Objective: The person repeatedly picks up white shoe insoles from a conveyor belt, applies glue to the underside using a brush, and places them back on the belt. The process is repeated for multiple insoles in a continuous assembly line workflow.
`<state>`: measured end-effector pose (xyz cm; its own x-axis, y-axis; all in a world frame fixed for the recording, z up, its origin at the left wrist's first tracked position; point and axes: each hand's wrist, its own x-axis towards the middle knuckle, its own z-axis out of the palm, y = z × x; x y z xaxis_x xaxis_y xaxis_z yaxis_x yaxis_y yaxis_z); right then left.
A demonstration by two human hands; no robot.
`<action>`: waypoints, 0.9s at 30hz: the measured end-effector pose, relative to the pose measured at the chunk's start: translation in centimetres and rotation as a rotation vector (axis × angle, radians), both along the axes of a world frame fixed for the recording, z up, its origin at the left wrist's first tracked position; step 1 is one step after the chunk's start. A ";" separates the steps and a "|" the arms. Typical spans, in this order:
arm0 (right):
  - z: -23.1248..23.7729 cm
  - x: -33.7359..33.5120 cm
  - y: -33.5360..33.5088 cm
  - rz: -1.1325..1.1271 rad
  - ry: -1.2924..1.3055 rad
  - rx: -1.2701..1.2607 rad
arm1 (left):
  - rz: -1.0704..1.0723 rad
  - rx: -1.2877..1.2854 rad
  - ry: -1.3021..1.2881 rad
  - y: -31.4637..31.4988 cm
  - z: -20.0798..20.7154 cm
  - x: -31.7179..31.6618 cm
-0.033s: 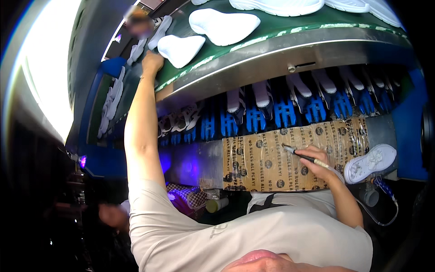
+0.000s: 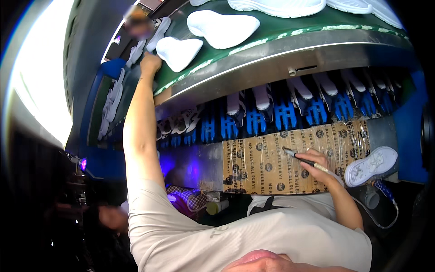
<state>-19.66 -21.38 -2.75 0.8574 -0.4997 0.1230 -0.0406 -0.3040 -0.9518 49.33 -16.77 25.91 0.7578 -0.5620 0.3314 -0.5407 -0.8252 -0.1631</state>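
Note:
My left arm stretches out to the far left over the green belt. The left hand is closed there, by the near end of a slim white shoe sole. A second white sole lies just right of it. Whatever is in its fingers, if anything, is hidden. My right hand is wrapped round a thin brush with a dark tip and a black and pale handle. The brush points up and left above a printed cardboard sheet. A thin cable or tube runs behind that hand.
A white sole with lumps on it rests at the right edge of the cardboard. Under the metal ledge, blue racks carry several shoe uppers. Larger white soles lie on the belt. Another person is at lower left.
The near white soles on the belt have shifted slightly toward me and left. My left hand has moved a little the same way. My right hand still holds the brush.

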 end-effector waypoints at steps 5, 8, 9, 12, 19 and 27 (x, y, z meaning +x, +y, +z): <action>-3.2 -0.4 0.3 -0.025 0.012 -0.128 | -0.074 -0.106 0.027 -1.1 -0.5 6.1; -3.9 -0.5 0.5 -0.054 -0.021 -0.088 | -0.223 -0.225 0.098 1.3 -0.9 14.5; -3.9 -0.4 0.4 -0.042 -0.024 -0.087 | -0.245 -0.229 0.086 2.2 -0.9 15.6; -3.5 -0.3 0.4 -0.035 -0.024 -0.075 | -0.108 -0.005 -0.127 1.9 -1.4 13.1; -3.4 -0.2 0.6 -0.080 -0.023 -0.029 | 0.124 -0.194 0.053 2.8 1.6 -9.0; -1.1 -0.2 1.0 -0.124 -0.098 -0.017 | 0.029 -0.987 0.018 16.0 -0.4 -25.7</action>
<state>-19.88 -20.40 -3.80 0.7727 -0.5983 0.2120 0.0135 -0.3184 -0.9479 23.59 -0.81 25.48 0.7764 -0.0202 0.6299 -0.5136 -0.5994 0.6139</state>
